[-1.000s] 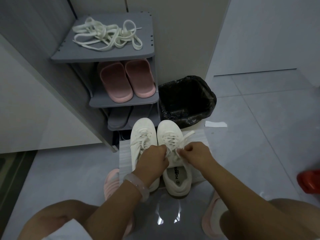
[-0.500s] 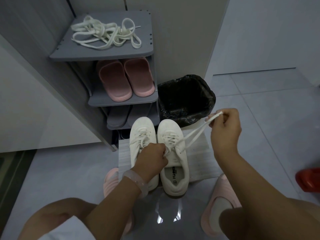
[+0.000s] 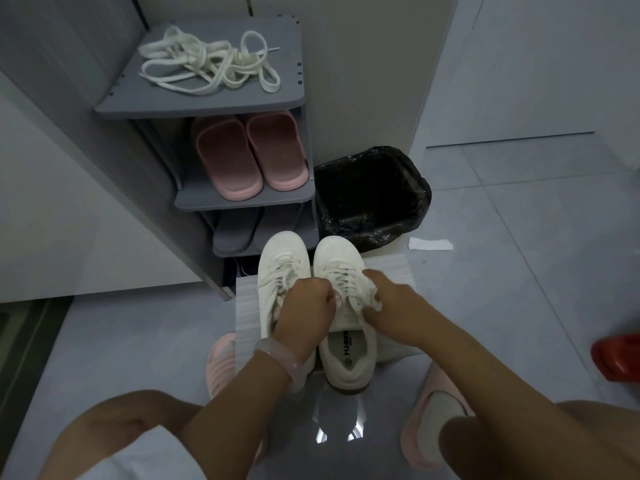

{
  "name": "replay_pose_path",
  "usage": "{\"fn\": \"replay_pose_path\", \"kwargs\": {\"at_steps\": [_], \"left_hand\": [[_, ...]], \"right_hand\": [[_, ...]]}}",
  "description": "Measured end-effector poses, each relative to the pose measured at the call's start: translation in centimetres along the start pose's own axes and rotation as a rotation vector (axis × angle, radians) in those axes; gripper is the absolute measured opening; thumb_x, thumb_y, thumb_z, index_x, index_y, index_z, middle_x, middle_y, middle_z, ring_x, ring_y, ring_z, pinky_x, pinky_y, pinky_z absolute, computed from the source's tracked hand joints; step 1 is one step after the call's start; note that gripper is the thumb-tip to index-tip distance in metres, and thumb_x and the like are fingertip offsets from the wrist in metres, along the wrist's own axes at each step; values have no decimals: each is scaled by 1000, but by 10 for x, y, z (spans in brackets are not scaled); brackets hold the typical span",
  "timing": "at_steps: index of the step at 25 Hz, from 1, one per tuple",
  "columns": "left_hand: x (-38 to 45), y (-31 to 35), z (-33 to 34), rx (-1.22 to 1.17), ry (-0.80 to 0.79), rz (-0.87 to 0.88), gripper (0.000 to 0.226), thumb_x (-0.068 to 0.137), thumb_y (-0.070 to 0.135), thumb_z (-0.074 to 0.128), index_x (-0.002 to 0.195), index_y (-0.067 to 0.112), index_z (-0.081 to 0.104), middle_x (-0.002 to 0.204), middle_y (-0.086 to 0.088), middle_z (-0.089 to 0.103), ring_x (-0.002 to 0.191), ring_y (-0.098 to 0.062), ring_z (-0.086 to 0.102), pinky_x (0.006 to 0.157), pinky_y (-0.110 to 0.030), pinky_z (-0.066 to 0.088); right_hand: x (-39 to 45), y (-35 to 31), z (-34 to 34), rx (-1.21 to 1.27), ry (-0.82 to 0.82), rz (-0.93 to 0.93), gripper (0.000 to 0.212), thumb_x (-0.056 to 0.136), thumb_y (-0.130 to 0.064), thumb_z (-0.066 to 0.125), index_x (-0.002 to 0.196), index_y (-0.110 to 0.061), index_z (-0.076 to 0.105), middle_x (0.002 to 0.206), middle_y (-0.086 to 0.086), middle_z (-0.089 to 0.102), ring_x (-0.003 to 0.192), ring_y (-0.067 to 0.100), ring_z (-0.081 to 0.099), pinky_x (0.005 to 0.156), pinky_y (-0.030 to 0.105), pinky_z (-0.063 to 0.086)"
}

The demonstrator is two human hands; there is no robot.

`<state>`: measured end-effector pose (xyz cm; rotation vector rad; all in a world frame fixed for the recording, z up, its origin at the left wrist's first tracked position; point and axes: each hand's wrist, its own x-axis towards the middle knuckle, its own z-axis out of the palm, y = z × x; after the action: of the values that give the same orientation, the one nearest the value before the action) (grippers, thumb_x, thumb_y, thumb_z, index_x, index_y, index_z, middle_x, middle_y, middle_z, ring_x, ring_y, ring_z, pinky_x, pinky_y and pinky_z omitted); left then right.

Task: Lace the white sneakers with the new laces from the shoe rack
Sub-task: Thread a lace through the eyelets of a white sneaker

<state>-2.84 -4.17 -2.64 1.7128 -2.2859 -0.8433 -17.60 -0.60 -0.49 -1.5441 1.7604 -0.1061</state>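
Centrally, both hands on right white sneaker [image 3: 346,344], frame centre-bottom: left hand [image 3: 308,311] fisted on its laces, right hand [image 3: 394,306] pinching bunched lace at sneaker's right edge. Left sneaker [image 3: 280,268] touching alongside. New laces [image 3: 207,65] piled on shoe rack [image 3: 207,105] top shelf, upper left, well apart from hands.

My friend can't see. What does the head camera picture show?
Two bare hands work at the lace on the right-side white canvas sneaker: the left hand grips it and the right hand pinches it. Its twin sneaker sits beside it, and loose white flat laces lie atop the grey plastic shoe rack.
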Motion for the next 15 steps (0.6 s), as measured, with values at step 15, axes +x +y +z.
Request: {"fn": "replay_pose_path", "kwargs": {"at_steps": [15], "left_hand": [[-2,-3,-2,-303,-15,-149,22,84,13,63,64,11,54,66,0,53,66,-12,50,59,-14,35]], "right_hand": [[2,-4,23,-56,161,6,62,89,-32,55,142,-19,24,126,11,45,112,27,51,87,33,43]]}}
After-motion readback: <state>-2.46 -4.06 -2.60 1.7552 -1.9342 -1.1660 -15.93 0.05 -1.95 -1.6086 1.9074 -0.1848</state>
